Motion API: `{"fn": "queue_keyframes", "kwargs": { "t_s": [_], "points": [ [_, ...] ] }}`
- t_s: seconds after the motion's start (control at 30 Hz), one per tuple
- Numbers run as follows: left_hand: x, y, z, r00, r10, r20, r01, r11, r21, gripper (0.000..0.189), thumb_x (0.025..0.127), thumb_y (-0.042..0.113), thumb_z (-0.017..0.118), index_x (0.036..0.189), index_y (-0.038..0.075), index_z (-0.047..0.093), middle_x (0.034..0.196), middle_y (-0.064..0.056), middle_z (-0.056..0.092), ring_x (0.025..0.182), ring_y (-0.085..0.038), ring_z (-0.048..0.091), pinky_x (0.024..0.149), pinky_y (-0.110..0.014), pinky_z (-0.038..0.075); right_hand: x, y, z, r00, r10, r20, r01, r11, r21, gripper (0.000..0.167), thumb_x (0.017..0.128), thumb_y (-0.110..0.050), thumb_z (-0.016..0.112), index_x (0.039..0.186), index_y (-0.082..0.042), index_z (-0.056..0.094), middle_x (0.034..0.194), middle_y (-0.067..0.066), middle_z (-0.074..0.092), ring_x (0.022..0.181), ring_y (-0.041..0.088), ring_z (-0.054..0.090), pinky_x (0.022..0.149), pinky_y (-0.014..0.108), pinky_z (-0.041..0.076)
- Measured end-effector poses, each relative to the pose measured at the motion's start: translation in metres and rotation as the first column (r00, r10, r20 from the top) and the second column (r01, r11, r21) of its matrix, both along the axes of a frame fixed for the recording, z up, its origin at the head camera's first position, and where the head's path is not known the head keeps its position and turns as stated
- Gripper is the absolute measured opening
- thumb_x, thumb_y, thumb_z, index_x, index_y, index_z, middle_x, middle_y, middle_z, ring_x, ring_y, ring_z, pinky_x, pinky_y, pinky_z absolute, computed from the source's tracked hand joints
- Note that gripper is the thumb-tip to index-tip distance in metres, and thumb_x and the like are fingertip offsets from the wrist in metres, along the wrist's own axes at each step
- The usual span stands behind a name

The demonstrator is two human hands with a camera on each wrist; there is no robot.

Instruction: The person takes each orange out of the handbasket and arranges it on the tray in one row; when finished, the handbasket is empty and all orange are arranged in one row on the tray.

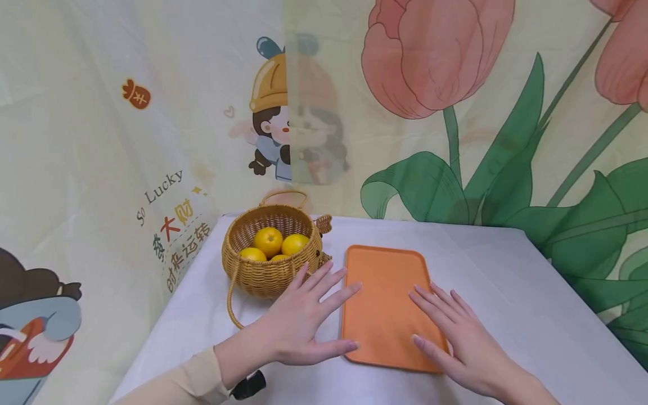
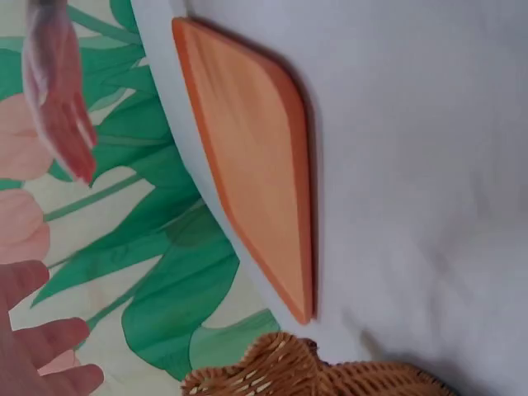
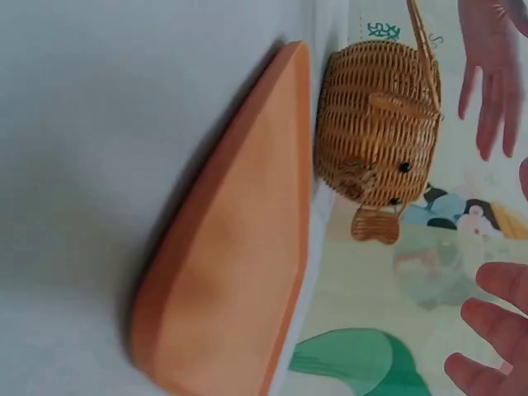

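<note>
Tray (image 1: pixel 385 304) flat on bench (image 1: pixel 506 281), just right of basket (image 1: pixel 265 279) holding yellow fruit (image 1: pixel 268 242). Left grip (image 1: pixel 306 323) and right grip (image 1: pixel 463 340) raised above bench near tray, both relaxed, fingers extended.

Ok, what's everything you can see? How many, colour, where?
printed backdrop: count unclear, cream with pink tulips, background
cloth-covered table: one, white, before the backdrop
wicker animal basket: one, brown, table's left side
citrus fruits: at least four, yellow, in the basket
rectangular tray: one, orange, right of basket
unidentified object: one, black, near bottom edge
sleeve: one, beige, bottom left
left hand: one, bare, near basket
right hand: one, bare, near tray
</note>
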State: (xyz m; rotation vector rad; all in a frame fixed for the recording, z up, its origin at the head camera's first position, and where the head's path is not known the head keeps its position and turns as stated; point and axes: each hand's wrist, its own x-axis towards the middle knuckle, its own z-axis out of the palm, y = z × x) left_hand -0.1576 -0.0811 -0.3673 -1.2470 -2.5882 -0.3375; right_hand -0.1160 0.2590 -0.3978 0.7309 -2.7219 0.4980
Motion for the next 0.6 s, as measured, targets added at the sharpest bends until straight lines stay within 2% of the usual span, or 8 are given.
{"fn": "queue_keyframes", "kwargs": {
  "t_s": [0.07,0.2,0.3,0.37,0.43,0.47,0.6],
  "points": [
    [-0.005,0.000,0.005,1.000,0.022,0.012,-0.022,1.000,0.007,0.081,0.096,0.078,0.035,0.163,0.033,0.029,0.166,-0.001,0.028,0.155,-0.027,0.014,0.118,-0.063,0.012,-0.001,0.004,-0.005,0.999,-0.037,0.025,0.038,0.999,-0.026,0.064,0.099,-0.043,0.067,0.155,-0.023,0.046,0.157,-0.001,0.045,0.150,0.031,0.030,0.123,0.038,0.003],
    [-0.020,0.000,0.015,0.996,0.078,0.035,-0.080,0.996,0.035,0.080,0.097,0.076,0.037,0.159,0.025,0.040,0.161,-0.004,0.039,0.152,-0.029,0.025,0.120,-0.059,0.013,-0.005,0.014,-0.017,0.989,-0.109,0.099,0.116,0.991,-0.067,0.057,0.101,-0.039,0.065,0.151,-0.014,0.051,0.153,0.006,0.050,0.147,0.036,0.035,0.119,0.055,0.021],
    [-0.038,-0.003,0.022,0.994,0.105,0.031,-0.108,0.991,0.081,0.068,0.102,0.062,0.045,0.151,0.014,0.051,0.148,-0.008,0.053,0.143,-0.030,0.040,0.118,-0.053,0.024,-0.009,0.024,-0.028,0.974,-0.165,0.158,0.180,0.980,-0.084,0.058,0.102,-0.035,0.064,0.151,-0.007,0.049,0.152,0.013,0.050,0.143,0.040,0.040,0.110,0.063,0.033],
    [-0.052,-0.006,0.026,0.990,0.134,0.032,-0.137,0.985,0.107,0.057,0.104,0.048,0.049,0.144,0.008,0.056,0.139,-0.009,0.059,0.134,-0.030,0.048,0.114,-0.050,0.032,-0.011,0.030,-0.036,0.958,-0.204,0.203,0.226,0.970,-0.093,0.060,0.103,-0.032,0.064,0.152,-0.002,0.046,0.152,0.019,0.049,0.140,0.043,0.042,0.107,0.065,0.036],
    [-0.066,-0.010,0.032,0.984,0.174,0.051,-0.179,0.976,0.121,0.046,0.103,0.034,0.052,0.137,0.005,0.059,0.133,-0.011,0.061,0.127,-0.031,0.053,0.109,-0.048,0.038,-0.013,0.034,-0.043,0.930,-0.249,0.271,0.283,0.955,-0.093,0.063,0.104,-0.033,0.061,0.153,0.001,0.041,0.153,0.025,0.045,0.139,0.047,0.041,0.106,0.065,0.037],
    [-0.073,-0.012,0.035,0.976,0.206,0.072,-0.214,0.970,0.115,0.043,0.102,0.030,0.052,0.135,0.004,0.061,0.132,-0.012,0.062,0.126,-0.032,0.053,0.108,-0.048,0.040,-0.014,0.035,-0.046,0.909,-0.271,0.317,0.315,0.945,-0.094,0.066,0.105,-0.035,0.059,0.155,0.002,0.038,0.154,0.027,0.042,0.140,0.048,0.040,0.107,0.065,0.036],
    [-0.095,-0.022,0.047,0.928,0.336,0.162,-0.345,0.938,0.030,0.035,0.098,0.021,0.054,0.126,0.005,0.066,0.128,-0.014,0.063,0.122,-0.034,0.057,0.099,-0.050,0.047,-0.019,0.038,-0.056,0.806,-0.328,0.493,0.424,0.901,-0.094,0.077,0.106,-0.045,0.051,0.159,0.005,0.025,0.158,0.032,0.030,0.144,0.052,0.029,0.110,0.066,0.029]
  ]
}}
